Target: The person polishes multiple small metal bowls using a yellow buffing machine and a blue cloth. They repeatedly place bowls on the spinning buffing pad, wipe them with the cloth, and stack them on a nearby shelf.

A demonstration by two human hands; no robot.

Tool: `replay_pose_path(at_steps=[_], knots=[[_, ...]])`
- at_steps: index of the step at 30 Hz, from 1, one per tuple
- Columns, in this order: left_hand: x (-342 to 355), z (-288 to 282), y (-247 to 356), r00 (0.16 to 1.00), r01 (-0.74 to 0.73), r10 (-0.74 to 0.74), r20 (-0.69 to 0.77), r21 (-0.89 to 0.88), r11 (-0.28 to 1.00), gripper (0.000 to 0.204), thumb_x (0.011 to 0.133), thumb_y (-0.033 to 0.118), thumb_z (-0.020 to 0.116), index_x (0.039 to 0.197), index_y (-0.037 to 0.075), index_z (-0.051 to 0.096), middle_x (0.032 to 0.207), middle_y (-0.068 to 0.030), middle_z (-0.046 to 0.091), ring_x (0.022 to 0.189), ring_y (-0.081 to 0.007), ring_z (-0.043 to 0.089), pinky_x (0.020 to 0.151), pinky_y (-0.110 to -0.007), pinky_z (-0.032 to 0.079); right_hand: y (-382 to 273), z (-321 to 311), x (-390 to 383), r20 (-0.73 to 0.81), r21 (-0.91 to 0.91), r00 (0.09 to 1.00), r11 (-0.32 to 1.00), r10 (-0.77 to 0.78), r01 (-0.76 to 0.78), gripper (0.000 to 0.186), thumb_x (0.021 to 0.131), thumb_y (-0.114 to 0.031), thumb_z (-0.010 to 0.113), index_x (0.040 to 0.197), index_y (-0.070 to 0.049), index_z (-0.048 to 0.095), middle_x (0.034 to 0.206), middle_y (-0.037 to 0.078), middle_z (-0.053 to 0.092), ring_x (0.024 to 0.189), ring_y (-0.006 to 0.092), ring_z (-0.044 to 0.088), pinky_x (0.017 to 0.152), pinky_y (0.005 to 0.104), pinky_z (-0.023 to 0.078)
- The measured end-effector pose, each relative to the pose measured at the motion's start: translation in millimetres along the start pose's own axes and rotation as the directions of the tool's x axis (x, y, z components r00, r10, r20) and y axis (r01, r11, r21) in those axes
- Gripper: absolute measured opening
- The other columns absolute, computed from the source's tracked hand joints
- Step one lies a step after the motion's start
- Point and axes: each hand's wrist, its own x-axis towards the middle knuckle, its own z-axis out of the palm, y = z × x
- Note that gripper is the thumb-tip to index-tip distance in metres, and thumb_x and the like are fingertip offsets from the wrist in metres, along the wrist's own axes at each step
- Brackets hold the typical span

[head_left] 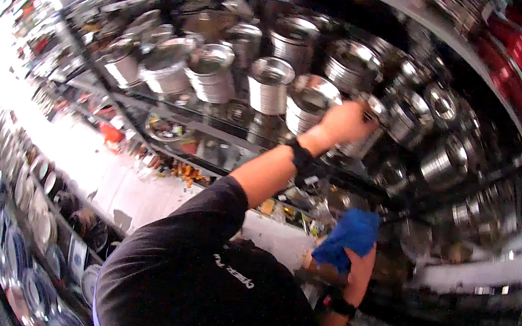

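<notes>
Two bare hands among rows of shiny metal canisters, seen from above. The left hand (348, 123) lies at the mouth of a steel canister (358, 146), its fingers bent over the rim; the fingertips are hidden and blurred, so whether they pinch the metal or merely touch it cannot be told. The hand also covers part of this canister's upper wall. The right hand (360, 261), well below the left fingers and nearer the body, holds a crumpled blue cloth (352, 234); the cloth hides most of its fingers, and their exact spread cannot be made out. Just left of the left fingers stands a ribbed canister (304, 114), with a narrower canister (269, 89) beyond it on the same side. Behind the left fingers, farther from the body, is a wide canister (353, 66); to their right, a tilted canister (410, 120) is smeared by blur. Far to the upper right of them, red boxes (519, 56) fade into the dark rim of the view. Far to the lower left of the left fingers, stacked plates (42, 225) are blurred and partly cut off. A black wristband (303, 158) encircles the left wrist, behind the fingers.
</notes>
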Motion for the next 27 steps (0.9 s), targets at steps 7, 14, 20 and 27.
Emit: replay_pose_path(at_steps=[7, 14, 20, 27], knots=[[13, 1, -25, 0.993, -0.112, 0.119, -0.017, 0.242, 0.964, 0.022, 0.071, 0.020, 0.061, 0.087, 0.009, 0.071, 0.076, -0.0189, 0.066, 0.076, -0.0383, 0.065, 0.071, -0.047, 0.053, -34, 24, -12, -0.028, -0.036, 0.994, 0.994, 0.102, -0.103, 0.080, 0.063, 0.000, 0.077, 0.135, -0.002, 0.043, 0.124, 0.012, 0.056, 0.111, 0.0273, 0.055, 0.098, 0.0421, 0.042], [19, 10, -28, 0.930, -0.165, 0.107, -0.352, -0.140, 0.976, 0.018, 0.071, 0.015, 0.066, 0.087, 0.006, 0.068, 0.081, -0.0178, 0.066, 0.078, -0.0380, 0.063, 0.070, -0.045, 0.052, -5, 12, 8, -0.031, -0.140, 0.999, 0.989, 0.039, -0.043, 0.072, 0.074, -0.004, 0.070, 0.138, 0.001, 0.038, 0.127, 0.016, 0.052, 0.113, 0.0282, 0.053, 0.098, 0.0397, 0.041], [-7, -16, -13, 0.854, -0.404, 0.290, -0.432, -0.198, 0.893, 0.014, 0.075, 0.010, 0.064, 0.087, 0.004, 0.062, 0.081, -0.0183, 0.063, 0.080, -0.0379, 0.061, 0.068, -0.043, 0.050, -29, 22, 8, -0.057, 0.088, 0.998, 0.996, -0.003, 0.008, 0.070, 0.075, -0.003, 0.069, 0.137, 0.002, 0.038, 0.126, 0.016, 0.052, 0.110, 0.0276, 0.054, 0.098, 0.0410, 0.042], [-78, -41, -18, 0.882, -0.471, 0.432, -0.186, -0.342, 0.814, 0.019, 0.071, 0.011, 0.062, 0.087, 0.001, 0.058, 0.083, -0.0196, 0.060, 0.082, -0.0391, 0.058, 0.070, -0.045, 0.046, 39, -11, 49, -0.618, -0.295, 0.710, 0.936, -0.339, 0.191, 0.020, 0.078, -0.014, 0.065, 0.097, -0.011, 0.070, 0.099, 0.007, 0.066, 0.087, 0.0236, 0.061, 0.083, 0.0397, 0.047]])
